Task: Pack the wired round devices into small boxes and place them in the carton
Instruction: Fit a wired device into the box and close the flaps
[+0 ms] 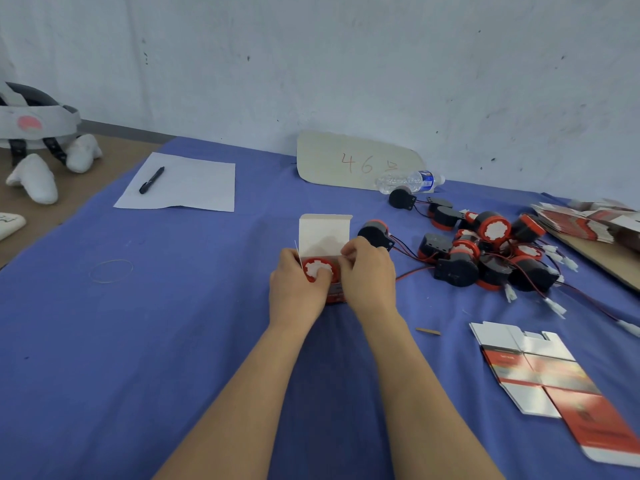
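pen (151, 180) on paper (197, 183) | bottle (405, 181) (lying down) | cardboard sign (332, 161) | rubber band (112, 260)

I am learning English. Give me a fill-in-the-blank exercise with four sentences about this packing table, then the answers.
1. The left hand and the right hand hold a small box whose lid is not closed but ____.
2. The round device in that box has a red and ____ face.
3. The pen on the paper sheet is ____.
4. The cardboard sign bears the number ____.
Answers: open; white; black; 46.
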Available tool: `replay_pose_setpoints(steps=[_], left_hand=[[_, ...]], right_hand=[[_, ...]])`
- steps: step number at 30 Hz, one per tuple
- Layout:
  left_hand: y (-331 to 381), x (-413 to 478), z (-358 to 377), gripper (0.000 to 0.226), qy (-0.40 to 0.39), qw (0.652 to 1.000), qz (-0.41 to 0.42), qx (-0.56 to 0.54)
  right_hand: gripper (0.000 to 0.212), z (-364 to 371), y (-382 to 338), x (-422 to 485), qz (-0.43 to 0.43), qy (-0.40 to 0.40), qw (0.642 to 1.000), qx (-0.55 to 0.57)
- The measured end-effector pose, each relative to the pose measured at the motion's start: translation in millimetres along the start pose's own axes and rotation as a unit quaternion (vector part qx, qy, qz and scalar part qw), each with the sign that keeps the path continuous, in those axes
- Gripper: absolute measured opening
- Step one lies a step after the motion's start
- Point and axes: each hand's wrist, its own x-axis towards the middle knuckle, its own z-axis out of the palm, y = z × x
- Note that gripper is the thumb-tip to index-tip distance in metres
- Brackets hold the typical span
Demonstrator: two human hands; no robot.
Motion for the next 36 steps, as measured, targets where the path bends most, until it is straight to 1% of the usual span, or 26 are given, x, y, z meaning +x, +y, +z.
replay_pose_setpoints(steps=[3,4,6,8,10,12,14,16,19,20,22,24,25,26,28,29,30,31,32,33,34,35,36], left_hand=[[1,0,0,0.027,0.004,1.0,0.003,-0.001],[1,-1,0,0.027,0.003,1.0,0.001,-0.001],[2,-1,1,0.026,0.0,1.0,-0.001,0.003],[2,-1,1,0.026,0.006,1.0,0.005,0.013],[0,-1,2,0.028,0.023,0.998,0.019,0.052],[0,-2,2,0.036,0.04,0.993,0.034,0.105],[1,-2,2,0.039,0.035,0.993,0.037,0.109],[2,-3,2,0.041,0.026,0.995,0.045,0.087],[3,-4,1,0.051,0.032,0.996,0.068,0.044],[3,-4,0,0.048,0.037,0.996,0.076,0.031],[2,-5,-1,0.034,0.034,0.994,0.095,0.031],[-1,-4,-1,0.023,0.016,0.991,0.125,0.052],[-2,-3,-1,0.019,0.006,0.99,0.132,0.05],[-2,-2,-1,0.015,-0.005,0.992,0.126,0.032],[-2,-1,-2,0.018,-0.028,0.995,0.098,-0.013],[-3,0,-2,0.018,-0.035,0.995,0.088,-0.023],[-3,1,-1,0.012,-0.038,0.996,0.079,-0.017],[-4,1,-2,0.011,-0.033,0.997,0.073,-0.014],[-4,2,-2,0.025,-0.026,0.997,0.068,-0.011],[-5,3,-3,0.041,-0.022,0.998,0.06,-0.017],[-5,3,-4,0.054,-0.028,0.998,0.048,-0.033],[-4,4,-5,0.063,-0.038,0.997,0.035,-0.057],[-3,5,-6,0.067,-0.049,0.995,0.021,-0.084]], right_hand=[[0.02,2,4,2,0.036,0.02,0.999,0.019],[0.024,1,7,3,0.06,0.024,0.998,0.024],[0.038,-2,13,6,0.126,0.02,0.991,0.045],[0.046,-1,16,7,0.152,0.015,0.988,0.033],[0.042,2,17,7,0.141,0.022,0.988,0.057],[0.033,3,15,8,0.125,0.032,0.987,0.099],[0.03,3,13,6,0.095,0.036,0.987,0.123],[0.029,3,11,3,0.041,0.032,0.99,0.133],[0.019,0,15,3,-0.03,-0.037,0.992,0.114],[0.022,-3,19,5,-0.042,-0.07,0.991,0.111],[0.028,-10,26,6,-0.056,-0.126,0.983,0.118],[0.024,-13,28,5,-0.056,-0.146,0.978,0.14],[0.023,-12,29,5,-0.053,-0.14,0.978,0.148],[0.023,-10,29,5,-0.048,-0.128,0.979,0.15],[0.025,-7,30,4,-0.022,-0.11,0.981,0.157],[0.027,-5,30,4,0.001,-0.102,0.98,0.169],[0.035,-4,31,4,0.032,-0.098,0.977,0.189],[0.049,-3,33,4,0.059,-0.097,0.969,0.217],[0.064,-3,34,4,0.069,-0.097,0.961,0.249],[0.075,-2,34,3,0.062,-0.098,0.956,0.271],[0.077,-2,34,3,0.043,-0.099,0.954,0.28],[0.073,-1,34,3,0.021,-0.097,0.954,0.282],[0.066,0,34,3,0.007,-0.091,0.955,0.282]])
